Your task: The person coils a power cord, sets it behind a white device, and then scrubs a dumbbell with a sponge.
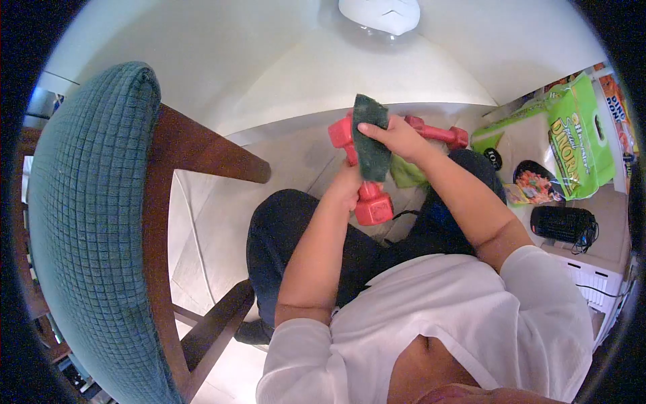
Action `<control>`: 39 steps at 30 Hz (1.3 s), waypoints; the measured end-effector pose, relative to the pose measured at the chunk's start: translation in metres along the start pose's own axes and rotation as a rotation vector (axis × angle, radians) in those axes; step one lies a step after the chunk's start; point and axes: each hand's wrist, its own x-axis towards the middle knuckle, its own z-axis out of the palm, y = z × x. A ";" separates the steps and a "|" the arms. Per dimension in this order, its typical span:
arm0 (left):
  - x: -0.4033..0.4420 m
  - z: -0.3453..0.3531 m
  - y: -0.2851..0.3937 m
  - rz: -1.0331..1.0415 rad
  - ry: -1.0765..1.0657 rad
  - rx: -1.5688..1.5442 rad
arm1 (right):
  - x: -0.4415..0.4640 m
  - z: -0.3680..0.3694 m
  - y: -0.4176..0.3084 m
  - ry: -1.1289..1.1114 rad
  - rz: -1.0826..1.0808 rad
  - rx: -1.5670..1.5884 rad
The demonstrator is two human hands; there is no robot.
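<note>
My left hand [346,186] is wrapped around the handle of a red dumbbell [374,208], which I hold at a tilt above my crossed legs. In my right hand [402,139] is a dark green scouring pad [371,145], gripped with the thumb on top. The pad lies over the upper part of the dumbbell and hides much of its handle. Just beyond my right hand, a second red dumbbell [441,132] rests on the floor. A light green cloth [408,174] sits below my right wrist, partly covered by it.
On the left stands a wooden chair with a teal padded cover [94,222]. A green and white rice bag [572,145] is at the right, near a black corded device [564,224] on a pale plastic unit [599,252]. A white cable [193,236] runs along the tiled floor.
</note>
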 end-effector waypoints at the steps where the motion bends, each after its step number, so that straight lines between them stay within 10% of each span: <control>1: 0.001 -0.002 0.000 0.007 -0.009 -0.001 | 0.001 0.003 0.002 0.036 -0.003 -0.006; 11: 0.004 -0.004 -0.006 0.038 0.129 0.068 | 0.021 0.023 0.006 0.522 -0.201 -0.684; 15: 0.003 -0.002 -0.003 0.009 0.091 0.084 | 0.042 -0.010 0.016 0.383 -0.045 0.218; 18: 0.004 -0.006 -0.002 -0.004 0.044 0.069 | 0.007 -0.007 -0.024 0.174 -0.027 0.322; 23: -0.001 0.002 0.005 0.040 -0.005 -0.006 | 0.000 0.002 -0.007 0.002 0.041 0.027; 39: 0.005 -0.008 -0.003 0.030 0.100 0.048 | 0.029 0.023 0.002 0.483 -0.166 -0.702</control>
